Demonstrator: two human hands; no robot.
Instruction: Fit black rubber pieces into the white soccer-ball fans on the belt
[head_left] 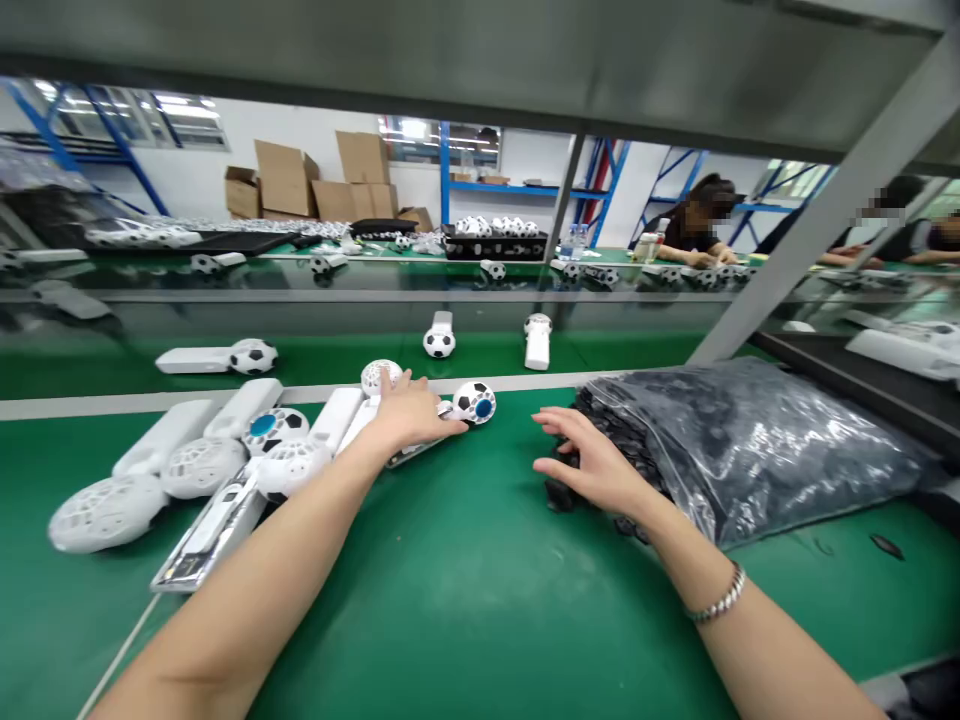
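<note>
My left hand (409, 412) reaches over a row of white soccer-ball handheld fans, its fingers spread. Beneath its thumb lies a fan with a soccer-ball head (474, 402) and a blue centre; its opened handle (416, 452) is partly covered, and I cannot tell how firmly the hand touches it. My right hand (589, 455) hovers with fingers apart beside small black parts (634, 440) at the mouth of a clear plastic bag (780, 450). Left of my left arm, more fans lie together, among them a white fan head (109, 512) and an opened handle showing its inside (214, 535).
Several fans lie on a green conveyor belt (337, 345) beyond a pale rail (525, 385). A slanted metal post (817, 200) stands at right, under an overhead shelf (480, 60). Across the line sit co-workers (694, 225). A white cable (120, 650) crosses the near left.
</note>
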